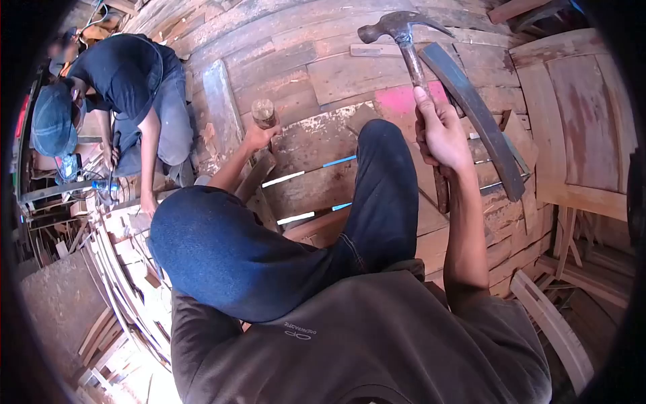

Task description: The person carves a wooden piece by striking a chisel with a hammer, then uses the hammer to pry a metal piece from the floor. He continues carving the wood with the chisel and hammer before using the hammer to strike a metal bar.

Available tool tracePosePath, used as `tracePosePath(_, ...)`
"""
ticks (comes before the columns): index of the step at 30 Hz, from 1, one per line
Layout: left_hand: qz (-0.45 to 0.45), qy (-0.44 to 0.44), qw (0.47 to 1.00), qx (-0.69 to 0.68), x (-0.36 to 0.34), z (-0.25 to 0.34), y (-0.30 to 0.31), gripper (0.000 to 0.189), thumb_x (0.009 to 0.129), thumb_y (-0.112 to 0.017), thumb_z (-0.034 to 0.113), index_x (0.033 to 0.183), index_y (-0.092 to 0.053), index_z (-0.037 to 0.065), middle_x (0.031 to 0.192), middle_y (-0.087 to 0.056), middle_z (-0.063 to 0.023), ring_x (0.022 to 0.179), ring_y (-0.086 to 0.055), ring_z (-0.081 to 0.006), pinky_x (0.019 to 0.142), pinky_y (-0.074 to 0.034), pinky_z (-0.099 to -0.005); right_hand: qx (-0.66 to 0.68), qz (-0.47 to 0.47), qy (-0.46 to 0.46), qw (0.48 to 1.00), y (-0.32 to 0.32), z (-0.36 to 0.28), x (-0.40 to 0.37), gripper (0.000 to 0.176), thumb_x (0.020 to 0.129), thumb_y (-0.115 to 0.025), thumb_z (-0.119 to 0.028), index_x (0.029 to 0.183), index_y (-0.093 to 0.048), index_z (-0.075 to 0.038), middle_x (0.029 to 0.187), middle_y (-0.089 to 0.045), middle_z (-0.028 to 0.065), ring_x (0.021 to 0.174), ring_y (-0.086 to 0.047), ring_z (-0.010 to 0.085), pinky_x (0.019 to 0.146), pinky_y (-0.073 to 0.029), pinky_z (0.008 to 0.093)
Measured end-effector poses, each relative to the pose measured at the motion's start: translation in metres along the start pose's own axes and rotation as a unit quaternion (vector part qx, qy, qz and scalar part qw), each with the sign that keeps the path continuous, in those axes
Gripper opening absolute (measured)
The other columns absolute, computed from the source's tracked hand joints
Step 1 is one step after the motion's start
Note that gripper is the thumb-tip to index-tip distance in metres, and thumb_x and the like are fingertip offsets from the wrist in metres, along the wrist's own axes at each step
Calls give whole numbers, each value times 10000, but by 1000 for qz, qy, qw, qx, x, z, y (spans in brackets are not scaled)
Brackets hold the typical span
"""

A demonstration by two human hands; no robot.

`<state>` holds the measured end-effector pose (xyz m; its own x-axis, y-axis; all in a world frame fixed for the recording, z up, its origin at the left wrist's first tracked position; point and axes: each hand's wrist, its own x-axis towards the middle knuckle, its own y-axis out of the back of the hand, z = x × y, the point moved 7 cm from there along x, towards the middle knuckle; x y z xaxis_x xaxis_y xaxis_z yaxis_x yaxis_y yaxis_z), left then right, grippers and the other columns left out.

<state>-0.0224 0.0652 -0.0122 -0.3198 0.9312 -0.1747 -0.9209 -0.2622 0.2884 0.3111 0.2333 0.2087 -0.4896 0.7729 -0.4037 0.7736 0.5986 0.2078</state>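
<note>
My right hand (444, 135) is wrapped round the handle of a claw hammer (407, 54), raised with its steel head at the top of the view. My left hand (259, 137) grips a thick wooden handle (264, 111) whose round butt faces up. What lies at the lower end of that handle is hidden. Just below the left fist is a length of wood (256, 176), lying near my bent left knee. The hammer head is well apart from the wooden handle.
Plank flooring (282, 67) with gaps surrounds me. A dark curved wooden piece (471, 101) lies at right, near a panelled wooden piece (579, 121). At left a co-worker in a cap (54, 121) bends low. Wood strips (121, 269) are piled at lower left.
</note>
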Motion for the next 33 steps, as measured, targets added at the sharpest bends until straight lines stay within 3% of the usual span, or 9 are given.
tracePosePath(5, 85, 23, 996, 23, -15, 32, 3, 116, 689, -650, 29, 703, -536, 43, 660, -521, 11, 633, -523, -104, 583, -433, -268, -43, -1, -4, 999, -7, 3, -4, 467, 967, -474, -465, 745, -533, -58, 472, -358, -39, 340, -343, 66, 312, -250, 263)
tracePosePath(9, 55, -2, 998, 5, -12, 26, 0, 120, 682, -654, 34, 705, -537, 42, 650, -515, 8, 625, -514, -102, 577, -423, -271, -62, -34, 45, 996, -21, 14, -4, 456, 966, -490, -444, 812, -578, -24, 482, -395, -34, 359, -389, 78, 330, -288, 288)
tracePosePath(10, 40, -5, 999, 14, -12, 27, -1, 118, 682, -656, 39, 707, -540, 42, 652, -519, 6, 623, -513, -103, 575, -422, -274, -73, -41, 27, 996, -26, 9, -8, 482, 965, -489, -442, 819, -592, 6, 477, -422, 7, 394, -433, 110, 380, -339, 323)
tracePosePath(13, 6, 19, 1000, 17, -6, 13, -3, 112, 695, -655, 75, 727, -553, 41, 661, -529, -2, 633, -519, -112, 586, -427, -288, -135, -49, 125, 982, -44, 13, -1, 529, 964, -481, -450, 773, -587, 32, 475, -436, 61, 435, -460, 154, 439, -370, 363)
tracePosePath(18, -33, 62, 994, 84, 3, -20, -24, 161, 734, -647, 177, 795, -583, 42, 737, -580, -15, 710, -550, -133, 647, -449, -315, -148, -84, 113, 979, -79, 12, 0, 576, 946, -492, -457, 740, -570, 75, 546, -480, 205, 519, -530, 280, 533, -409, 420)
tracePosePath(21, -43, 70, 993, 91, 4, -24, -26, 153, 734, -655, 158, 821, -591, 50, 768, -595, -25, 725, -558, -142, 651, -454, -307, -151, -77, 158, 973, -93, 8, -1, 530, 962, -494, -433, 702, -545, 26, 512, -415, 66, 495, -416, 133, 469, -346, 351)
tracePosePath(26, -45, 35, 994, 89, 0, -14, -28, 160, 732, -669, 123, 855, -595, 52, 777, -594, -32, 731, -558, -160, 673, -464, -316, -174, -115, 110, 972, -114, 38, -2, 573, 950, -485, -472, 758, -559, 63, 539, -455, 155, 508, -478, 186, 503, -380, 400)
tracePosePath(30, -49, 43, 989, 132, 1, -2, -33, 233, 727, -685, 112, 924, -586, 35, 811, -599, -51, 781, -564, -170, 741, -475, -328, -210, -130, 91, 965, -108, 43, 2, 544, 958, -485, -447, 770, -578, 56, 544, -464, 155, 524, -475, 169, 515, -380, 399)
tracePosePath(33, -41, 55, 991, 113, -5, 4, -35, 328, 712, -694, 102, 1007, -573, 29, 869, -604, -54, 820, -567, -176, 783, -477, -322, -185, -45, 154, 970, -77, 4, -3, 575, 966, -462, -458, 770, -587, 68, 558, -514, 184, 525, -535, 270, 531, -409, 410)
